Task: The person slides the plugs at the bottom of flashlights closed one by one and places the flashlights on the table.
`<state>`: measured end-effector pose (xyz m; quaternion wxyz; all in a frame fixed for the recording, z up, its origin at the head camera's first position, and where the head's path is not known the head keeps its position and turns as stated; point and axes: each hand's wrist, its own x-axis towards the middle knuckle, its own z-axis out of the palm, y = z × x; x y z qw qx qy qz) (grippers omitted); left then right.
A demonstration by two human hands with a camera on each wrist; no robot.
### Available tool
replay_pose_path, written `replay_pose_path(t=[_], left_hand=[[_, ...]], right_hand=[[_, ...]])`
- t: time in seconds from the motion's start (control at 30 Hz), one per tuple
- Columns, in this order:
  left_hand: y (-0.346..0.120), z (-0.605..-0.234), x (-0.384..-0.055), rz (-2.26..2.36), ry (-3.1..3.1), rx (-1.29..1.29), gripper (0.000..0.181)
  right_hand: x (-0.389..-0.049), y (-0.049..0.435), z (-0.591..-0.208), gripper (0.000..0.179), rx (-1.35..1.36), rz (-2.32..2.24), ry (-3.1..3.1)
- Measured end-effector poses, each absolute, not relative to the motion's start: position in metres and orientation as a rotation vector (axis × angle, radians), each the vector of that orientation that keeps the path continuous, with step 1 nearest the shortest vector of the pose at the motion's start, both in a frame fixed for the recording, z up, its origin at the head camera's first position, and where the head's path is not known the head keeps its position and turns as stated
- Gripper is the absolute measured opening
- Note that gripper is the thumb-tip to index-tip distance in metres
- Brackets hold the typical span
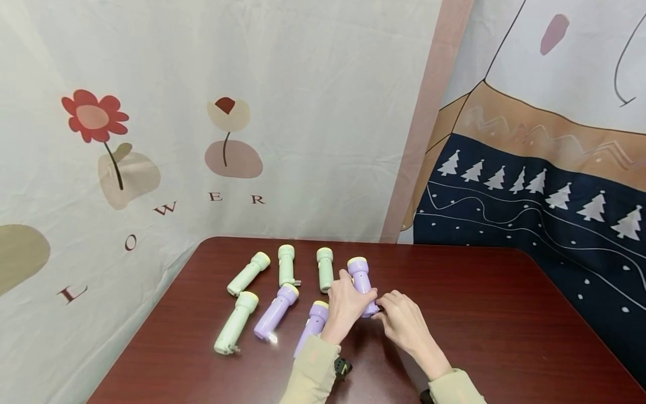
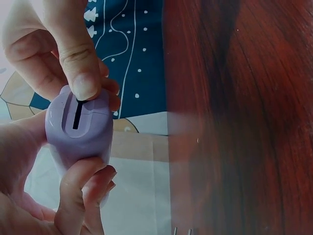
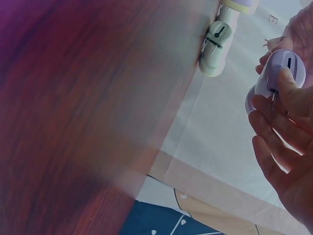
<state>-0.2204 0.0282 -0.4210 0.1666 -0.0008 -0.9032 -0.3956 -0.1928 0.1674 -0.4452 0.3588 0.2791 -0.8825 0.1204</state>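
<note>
A purple flashlight (image 1: pixel 360 276) with a pale yellow rim is held up over the table, its head pointing away. My left hand (image 1: pixel 345 306) grips it round the body. At its tail end, my right hand (image 1: pixel 404 322) pinches the flashlight, the thumb pressing on the slider slot (image 2: pixel 77 117) in the end face. Below that thumb, thin metal plug prongs (image 3: pixel 274 100) stick out of the tail, in the right wrist view. Right beside my left wrist lies another purple flashlight (image 1: pixel 312 327), partly hidden by hand and sleeve.
On the dark red table (image 1: pixel 479 314), a third purple flashlight (image 1: pixel 275 312) lies left of my hands. Several green flashlights lie around it, one at the front left (image 1: pixel 236 324) and one in the back row (image 1: pixel 325 270). A printed cloth (image 1: pixel 323 112) hangs behind the table.
</note>
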Motion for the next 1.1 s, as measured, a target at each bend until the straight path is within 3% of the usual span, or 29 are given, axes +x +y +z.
replay_pose_path(t=[1.1], left_hand=[[0.0310, -0.4216, -0.2192, -1.140, -2.565, 0.017, 0.049]], right_hand=[[-0.1923, 0.1651, -0.4439, 0.031, 0.682, 0.231, -2.268]])
